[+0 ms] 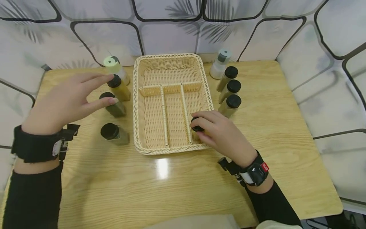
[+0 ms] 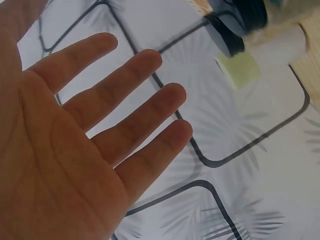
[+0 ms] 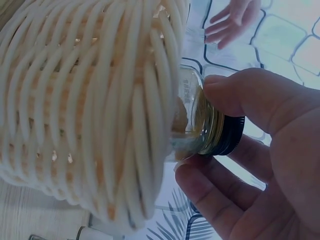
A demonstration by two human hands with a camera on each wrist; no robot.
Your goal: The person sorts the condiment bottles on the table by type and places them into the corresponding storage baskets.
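Observation:
My right hand (image 1: 221, 133) pinches a glass spice jar (image 3: 190, 122) with a black lid, thumb on one side and fingers on the other. The jar is at the front right compartment of a woven basket (image 1: 136, 105); in the head view only its lid and a sliver of glass show. In the right wrist view the basket's wall hides the jar's lower end. My left hand (image 1: 67, 98) hovers with extended fingers over the jars on the left, holding nothing. Beneath and beside it are a yellow-filled jar (image 1: 123, 92), a dark green jar (image 1: 116, 109) and a pale jar (image 1: 121, 137).
A green-capped bottle (image 1: 114, 65) stands at the back left. Right of the basket, a white bottle (image 1: 218, 68) and three black-lidded jars (image 1: 227, 108) form a row. A patterned curtain (image 1: 171, 35) hangs behind the wooden table (image 1: 128, 190).

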